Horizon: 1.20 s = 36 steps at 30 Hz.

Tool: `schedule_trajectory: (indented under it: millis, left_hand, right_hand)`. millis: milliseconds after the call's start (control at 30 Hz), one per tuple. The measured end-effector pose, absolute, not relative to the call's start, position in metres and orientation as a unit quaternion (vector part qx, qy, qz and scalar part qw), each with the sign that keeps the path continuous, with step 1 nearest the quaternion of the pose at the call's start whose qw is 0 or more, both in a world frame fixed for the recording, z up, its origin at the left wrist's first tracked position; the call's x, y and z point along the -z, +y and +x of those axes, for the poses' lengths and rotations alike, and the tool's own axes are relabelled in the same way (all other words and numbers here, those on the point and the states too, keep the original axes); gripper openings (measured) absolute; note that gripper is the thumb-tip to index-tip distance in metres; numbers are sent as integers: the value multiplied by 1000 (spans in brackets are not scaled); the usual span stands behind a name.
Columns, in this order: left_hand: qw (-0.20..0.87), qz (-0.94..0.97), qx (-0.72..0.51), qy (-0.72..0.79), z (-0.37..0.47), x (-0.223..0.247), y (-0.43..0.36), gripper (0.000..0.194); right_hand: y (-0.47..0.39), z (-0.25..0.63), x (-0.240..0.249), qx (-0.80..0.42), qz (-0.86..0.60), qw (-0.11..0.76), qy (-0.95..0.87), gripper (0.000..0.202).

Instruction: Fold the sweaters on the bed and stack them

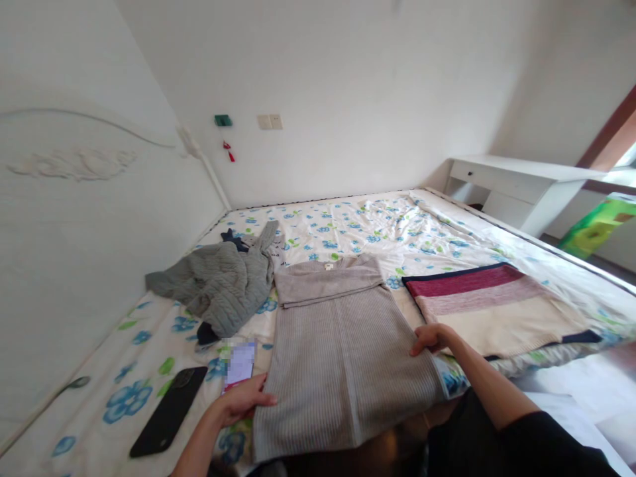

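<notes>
A ribbed grey-beige sweater (332, 351) lies in front of me, its sleeves folded across the top below the neckline. My left hand (248, 397) pinches its left edge, thumb on top and fingers underneath. On the opposite edge, my right hand (431, 339) grips the knit the same way. The lower hem sticks out past the bed's near edge. Just beyond my left hand is a small card or packet (240, 364), partly blurred out. A black phone (169, 411) rests face down to the left of that hand.
A rumpled grey cable-knit sweater (223, 281) lies at the left. To the right is a folded striped sweater (497, 308) in maroon, pink and cream. Floral bedding (338, 228) covers the bed. A white desk (517, 182) stands beyond its right side, near a green package (599, 225).
</notes>
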<state>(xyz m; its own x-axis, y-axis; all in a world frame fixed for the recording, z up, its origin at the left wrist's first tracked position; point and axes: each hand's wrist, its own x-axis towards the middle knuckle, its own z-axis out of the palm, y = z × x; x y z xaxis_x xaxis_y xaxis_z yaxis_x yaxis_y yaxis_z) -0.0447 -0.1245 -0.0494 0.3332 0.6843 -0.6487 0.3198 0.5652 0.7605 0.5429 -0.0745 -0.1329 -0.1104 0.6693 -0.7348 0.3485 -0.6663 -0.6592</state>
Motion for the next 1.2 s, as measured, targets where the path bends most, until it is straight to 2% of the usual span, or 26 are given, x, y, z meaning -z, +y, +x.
schedule_trajectory:
  millis: [100, 200, 267, 400, 500, 567, 767, 967, 1200]
  left_hand:
    - [656, 478, -58, 582, -55, 56, -135, 43]
    - [578, 506, 6, 640, -61, 66, -134, 46]
    - [547, 508, -3, 665, -58, 71, -128, 49]
    - [503, 518, 8, 692, -47, 73, -116, 49]
    - [463, 528, 84, 707, -47, 78, -117, 51]
    - [466, 517, 122, 708, -51, 81, -121, 54]
    - [515, 505, 187, 667, -59, 74, -126, 56]
    - [556, 518, 234, 607, -65, 63, -137, 46]
    - [577, 500, 186, 619, -80, 76, -159, 57]
  right_hand:
    - [-85, 552, 130, -685, -616, -10, -389, 39]
    - [-86, 552, 129, -666, -617, -106, -406, 30]
    - [-81, 548, 129, -642, -632, -96, -422, 31]
    - [-70, 542, 133, -573, -674, -15, -466, 40]
    - [-66, 541, 137, -553, -688, -75, -463, 43]
    - [-65, 542, 137, -554, -693, -105, -449, 41]
    - [-66, 548, 128, -632, -632, -22, -448, 35]
    - [-72, 554, 127, -621, -623, -219, -422, 24]
    - [-82, 560, 122, -580, -643, -241, -438, 26]
